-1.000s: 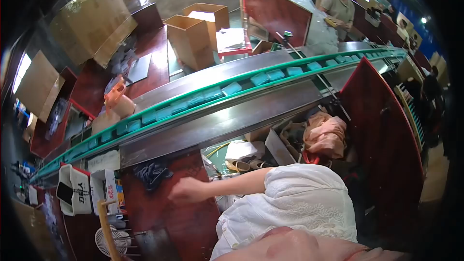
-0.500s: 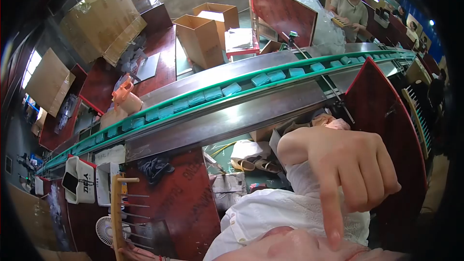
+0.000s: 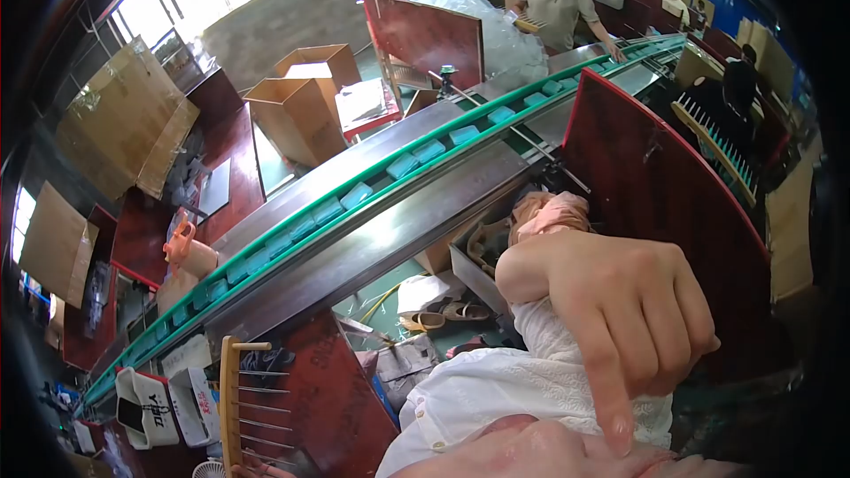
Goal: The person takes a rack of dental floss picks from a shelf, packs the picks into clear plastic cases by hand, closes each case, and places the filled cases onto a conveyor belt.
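At the lower left, my left hand (image 3: 266, 467) is mostly cut off by the frame edge. Its visible fingers close around a wooden rack (image 3: 232, 407) with a row of thin metal pins and a short peg at its top. My right hand (image 3: 624, 319) is large at the right, back of the hand toward me. Its index finger points down and its tip seems to touch bare skin (image 3: 549, 451) at the bottom edge. The other fingers are loosely bent, with nothing visible in them; the thumb is hidden. A white sleeve (image 3: 549, 336) covers that arm.
A green-edged conveyor (image 3: 390, 190) carries teal flat pieces (image 3: 328, 210) diagonally across. A red panel (image 3: 655, 186) stands beyond my right hand. Another pinned rack (image 3: 717, 150) is at the right. A co-worker (image 3: 558, 4) stands behind the belt. White bins (image 3: 146, 412) sit lower left.
The view has turned, so the scene sits further left and the belt slopes more steeply. The co-worker's hand now reaches down to the belt. My right hand keeps nearly the same pose.
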`<state>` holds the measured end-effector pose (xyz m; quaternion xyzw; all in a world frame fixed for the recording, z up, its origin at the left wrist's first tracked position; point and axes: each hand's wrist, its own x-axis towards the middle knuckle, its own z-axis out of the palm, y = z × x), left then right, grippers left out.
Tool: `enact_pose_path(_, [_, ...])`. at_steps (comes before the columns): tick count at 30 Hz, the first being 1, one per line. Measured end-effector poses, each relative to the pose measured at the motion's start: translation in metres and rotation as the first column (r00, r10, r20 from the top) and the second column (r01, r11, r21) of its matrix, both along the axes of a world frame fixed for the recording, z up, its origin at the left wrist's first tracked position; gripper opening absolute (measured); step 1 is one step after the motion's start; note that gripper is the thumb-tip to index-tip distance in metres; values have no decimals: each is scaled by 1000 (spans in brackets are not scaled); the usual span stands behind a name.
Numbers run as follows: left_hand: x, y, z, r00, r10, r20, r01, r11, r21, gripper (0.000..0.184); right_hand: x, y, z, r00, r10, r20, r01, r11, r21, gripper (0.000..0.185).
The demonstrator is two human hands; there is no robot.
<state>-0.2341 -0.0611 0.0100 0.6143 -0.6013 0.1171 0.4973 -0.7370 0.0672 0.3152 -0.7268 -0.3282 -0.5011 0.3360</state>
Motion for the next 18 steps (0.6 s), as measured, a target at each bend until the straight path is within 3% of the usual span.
enact_pose_path(4, [-13, -11, 4, 997, -30, 64, 31, 999, -13, 37, -8, 9, 1, 992, 40, -117, -52, 993, -104, 27])
enact_pose_path(9, [-27, -17, 9, 987, -52, 152, 55, 998, -16, 37, -4, 20, 1, 996, -52, -79, 46, 996, -76, 28])
enact_pose_path(11, [-30, -15, 10, 981, -55, 189, 59, 998, -13, 37, -12, 11, -2, 990, -12, -142, 0, 996, -87, 40])
enact_pose_path(13, [-31, -8, 10, 974, -41, 221, 44, 999, -11, 37, 1, -44, -47, 991, 76, 106, -78, 997, 19, 34])
enact_pose_path(14, [-31, -3, 10, 971, -27, 236, 30, 999, -11, 37, 8, -31, -68, 944, -320, -78, 263, 591, 763, 21])
enact_pose_path(15, [-29, 4, 10, 968, -5, 252, 8, 1000, -10, 37, 16, -78, -92, 412, -726, -551, 903, 244, 353, 18])
enact_pose_path(16, [-27, 16, 9, 964, 28, 264, -27, 1000, -7, 37, 43, -115, -133, 420, -769, -481, 892, 254, 373, 41])
enact_pose_path(17, [-22, 38, 9, 957, 76, 278, -80, 997, 1, 37, 60, -124, -163, 244, -816, -524, 968, 170, 187, 50])
enact_pose_path(18, [-32, 44, -7, 973, -208, -104, 212, 977, 34, 36, 79, -134, -186, 89, -847, -524, 994, 108, -5, 60])
